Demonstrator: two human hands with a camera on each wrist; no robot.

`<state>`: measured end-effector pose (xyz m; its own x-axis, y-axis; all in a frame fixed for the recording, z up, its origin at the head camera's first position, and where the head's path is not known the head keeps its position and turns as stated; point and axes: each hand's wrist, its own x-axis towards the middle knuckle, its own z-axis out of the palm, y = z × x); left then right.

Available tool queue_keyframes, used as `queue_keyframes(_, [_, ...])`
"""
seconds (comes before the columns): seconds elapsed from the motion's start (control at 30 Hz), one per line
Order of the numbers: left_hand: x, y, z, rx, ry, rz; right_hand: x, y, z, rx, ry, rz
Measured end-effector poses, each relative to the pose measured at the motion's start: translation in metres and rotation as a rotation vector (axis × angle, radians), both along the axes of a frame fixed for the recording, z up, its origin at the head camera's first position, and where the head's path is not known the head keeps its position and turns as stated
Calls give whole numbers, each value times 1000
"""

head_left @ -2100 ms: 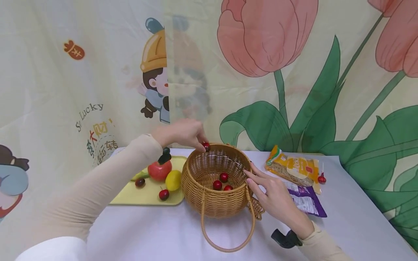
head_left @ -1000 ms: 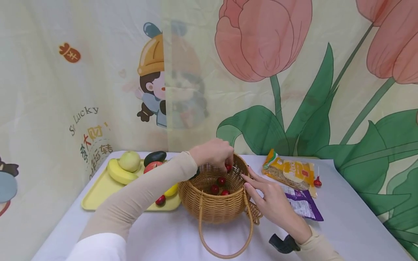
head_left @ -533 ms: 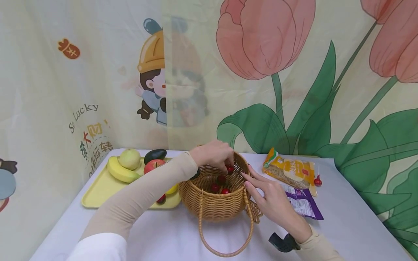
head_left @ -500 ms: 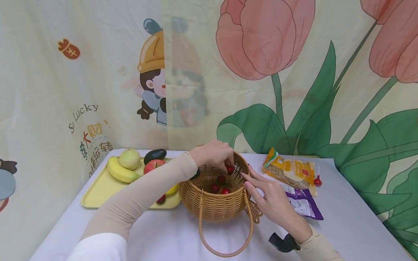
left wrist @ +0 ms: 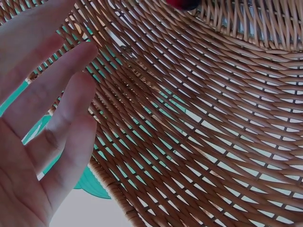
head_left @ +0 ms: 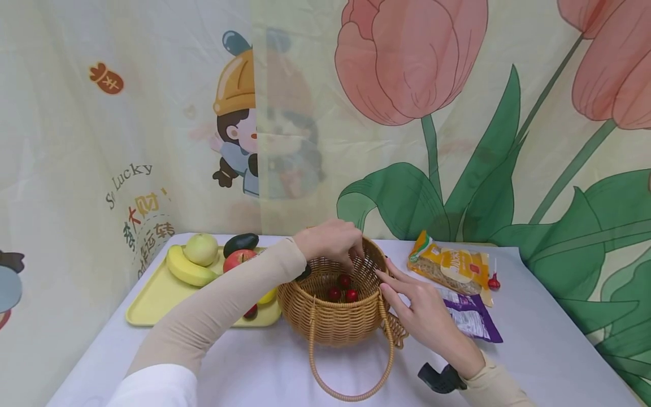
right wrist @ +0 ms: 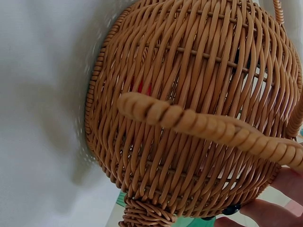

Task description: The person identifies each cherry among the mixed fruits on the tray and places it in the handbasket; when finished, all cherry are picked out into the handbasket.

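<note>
A round wicker basket (head_left: 335, 330) stands mid-table, its handle (head_left: 356, 397) folded down toward the front. Inside lie red cherries (head_left: 351, 295), grouped at the bottom. My left hand (head_left: 333, 240) reaches over the far rim into it. In the left wrist view, the fingers (left wrist: 80, 94) are spread loosely along the woven wall, holding nothing; part of a cherry (left wrist: 183, 4) shows at the top edge. My right hand (head_left: 424, 308) rests its extended fingertips on the basket's right rim. In the right wrist view, those fingers (right wrist: 270, 213) touch the basket's side near a black bead.
Left of the basket, a yellow tray (head_left: 152, 305) bears a banana (head_left: 185, 268), a pale green round fruit (head_left: 201, 249), a dark avocado-like fruit (head_left: 241, 243) and a red fruit (head_left: 238, 259). An orange food packet (head_left: 452, 268) and a purple packet (head_left: 473, 316) lie to the right.
My left hand carried a cherry from the basket's rear left rim down inside, then let it go; its fingers have loosened. The right hand stays at the rim.
</note>
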<state>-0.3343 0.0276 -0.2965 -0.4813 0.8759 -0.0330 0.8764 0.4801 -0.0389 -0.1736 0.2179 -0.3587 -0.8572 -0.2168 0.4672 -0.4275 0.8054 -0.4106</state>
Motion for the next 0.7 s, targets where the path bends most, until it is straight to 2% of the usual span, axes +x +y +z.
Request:
queue_keyframes(0.1, [-1,0,1,21,-27,-4,0,0,0,-9,-11,1])
queue_keyframes(0.23, [0,-1,6,88,-80,-42,0,0,0,-13,-14,4])
queue_keyframes(0.47, [11,-10,33,210,-54,-108,0,0,1,-2,10,18])
queue_keyframes(0.57, [17,-21,46,268,-72,-109,0,0,1,-1,12,20])
queue_keyframes(0.7, [24,-48,55,342,-52,-80,0,0,1,5,19,23])
